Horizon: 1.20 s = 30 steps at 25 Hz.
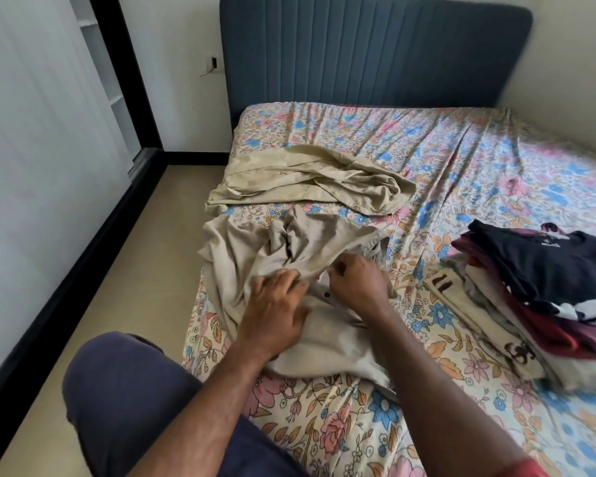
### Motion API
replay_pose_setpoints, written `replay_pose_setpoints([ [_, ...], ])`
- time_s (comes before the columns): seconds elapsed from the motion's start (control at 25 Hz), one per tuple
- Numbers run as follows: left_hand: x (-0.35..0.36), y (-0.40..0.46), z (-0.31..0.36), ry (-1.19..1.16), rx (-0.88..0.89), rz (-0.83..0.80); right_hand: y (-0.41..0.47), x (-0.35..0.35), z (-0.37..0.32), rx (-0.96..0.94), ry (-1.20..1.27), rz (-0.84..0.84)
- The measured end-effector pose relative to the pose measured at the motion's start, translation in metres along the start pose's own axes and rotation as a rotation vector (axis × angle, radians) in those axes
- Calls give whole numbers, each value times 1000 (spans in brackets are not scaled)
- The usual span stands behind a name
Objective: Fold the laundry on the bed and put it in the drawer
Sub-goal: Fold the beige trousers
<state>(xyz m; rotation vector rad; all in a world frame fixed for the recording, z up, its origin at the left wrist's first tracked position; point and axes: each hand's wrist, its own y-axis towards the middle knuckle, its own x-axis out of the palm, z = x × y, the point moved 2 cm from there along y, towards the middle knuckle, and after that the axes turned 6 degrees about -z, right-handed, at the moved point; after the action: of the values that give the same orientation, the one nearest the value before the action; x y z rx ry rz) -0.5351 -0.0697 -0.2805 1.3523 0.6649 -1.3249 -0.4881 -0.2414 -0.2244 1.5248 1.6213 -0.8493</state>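
Note:
A crumpled beige garment with a dark button point(255, 256) lies near the left edge of the flower-patterned bed point(461, 160). My left hand point(276, 311) rests on it with fingers spread over the cloth. My right hand point(355, 280) has its fingers curled, pinching the cloth just right of the button. A second beige garment point(307, 177) lies rumpled farther up the bed. A stack of folded clothes point(537, 297), dark navy on top with red and white below, sits at the right. No drawer is in view.
A blue padded headboard point(375, 53) stands at the far end against the wall. A strip of tan floor point(117, 270) runs along the bed's left side, bounded by a white wardrobe with black trim point(49, 132). My knee in dark shorts point(128, 390) is at the bed's corner.

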Motion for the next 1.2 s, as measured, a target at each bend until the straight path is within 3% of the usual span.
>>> replay_pose_setpoints([
  [0.12, 14, 16, -14, -223, -288, -84, 35, 21, 23, 243, 290, -13],
  [0.28, 25, 28, -13, -300, -277, -37, 104, 76, 108, 611, 791, -20],
  [0.44, 30, 23, -19, -648, -306, -61, 60, 42, 52, 642, 1060, 17],
  [0.72, 12, -2, -47, -759, -349, -89, 36, 34, 57, 404, 1496, -131],
  [0.84, 6, -11, -46, -784, -340, -58, 30, 19, 62, 166, 1376, -470],
  [0.92, -1, -16, -44, -728, -318, 11, 31, 12, 68, 43, 1070, -661],
  [0.96, -4, -17, -43, -691, -316, 44, 34, 11, 70, 33, 905, -664],
  [1.04, -5, -18, -38, -466, -312, 109, 42, 0, 64, 45, 638, -499],
  [1.12, -4, -13, -18, -115, -200, 151, 48, -12, 53, 31, 584, -279],
  [1.2, 1, -7, 8, -4, -15, 72, 51, -18, 40, 31, 607, -61],
])
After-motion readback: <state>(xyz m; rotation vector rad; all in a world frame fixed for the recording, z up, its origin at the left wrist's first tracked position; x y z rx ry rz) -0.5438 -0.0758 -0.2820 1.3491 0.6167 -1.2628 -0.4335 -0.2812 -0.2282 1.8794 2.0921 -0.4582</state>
